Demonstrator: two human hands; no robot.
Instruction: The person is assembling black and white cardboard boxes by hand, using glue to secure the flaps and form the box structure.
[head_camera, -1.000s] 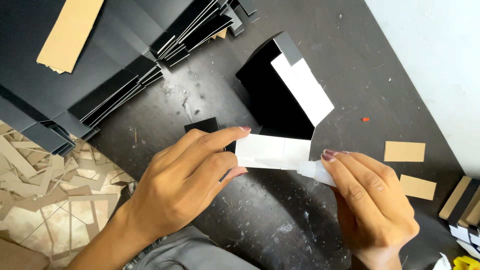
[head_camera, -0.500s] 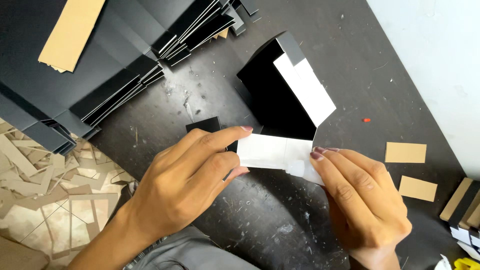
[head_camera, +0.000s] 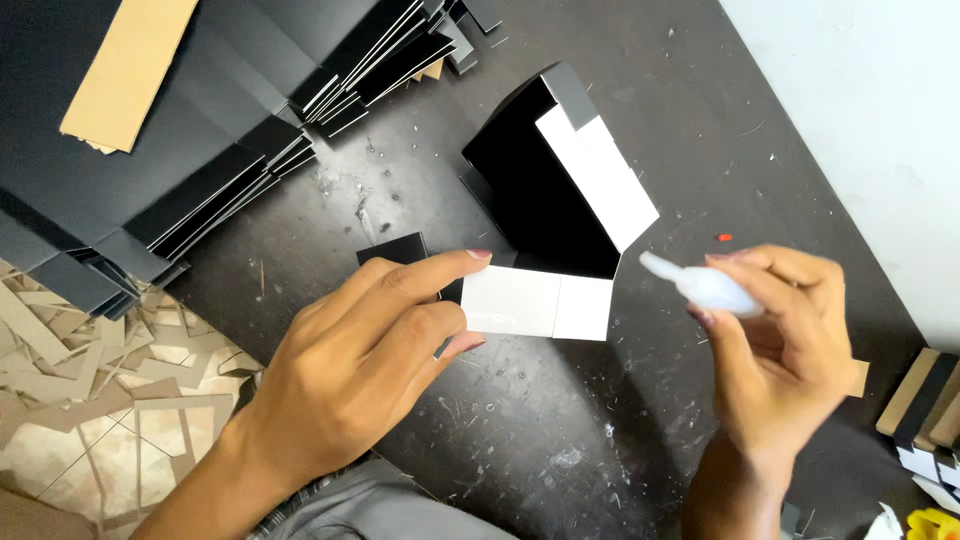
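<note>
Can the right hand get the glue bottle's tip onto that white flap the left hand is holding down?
Probably yes. The right hand holds the small glue bottle with its nozzle aimed toward the white flap, and only bare dark table lies between. The left hand pins the flap's other end, leaving the near end uncovered.

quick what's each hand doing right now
Left hand: fingers pinching the white flap of the box.
Right hand: closed on a white glue tube.

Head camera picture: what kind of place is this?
Probably a small workshop where cardboard boxes get made by hand. The left hand holds a half-folded black box, the right hand holds a glue bottle, stacks of flat black sheets wait nearby, and cardboard scraps pile up below.
</note>
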